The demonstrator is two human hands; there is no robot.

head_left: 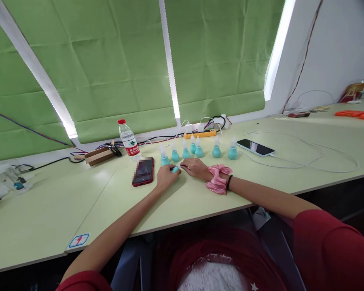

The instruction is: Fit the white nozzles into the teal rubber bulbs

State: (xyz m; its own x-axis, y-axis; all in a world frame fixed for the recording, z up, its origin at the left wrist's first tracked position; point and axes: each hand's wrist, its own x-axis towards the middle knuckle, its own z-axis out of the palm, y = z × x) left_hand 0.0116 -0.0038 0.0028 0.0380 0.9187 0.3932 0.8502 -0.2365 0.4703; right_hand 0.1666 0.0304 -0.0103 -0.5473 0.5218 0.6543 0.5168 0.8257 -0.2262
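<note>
My left hand (pixel 166 176) is closed around the teal bulb of a small nasal aspirator (pixel 175 169), which lies on its side just above the table. At its clear tip, the fingers of my right hand (pixel 194 167) are pinched together; the tip is partly hidden by them. Several more aspirators with teal bulbs and clear pointed tips stand upright behind my hands, among them one (pixel 164 158) right beside my left hand and another (pixel 232 152) farthest right. A pink scrunchie (pixel 217 179) and a dark band circle my right wrist.
A red-cased phone (pixel 143 171) lies left of my hands, with a water bottle (pixel 129 141) behind it. To the right, a charging phone (pixel 255 147) trails a white cable. A yellow power strip (pixel 200 134) and a cardboard box (pixel 99 156) sit along the wall.
</note>
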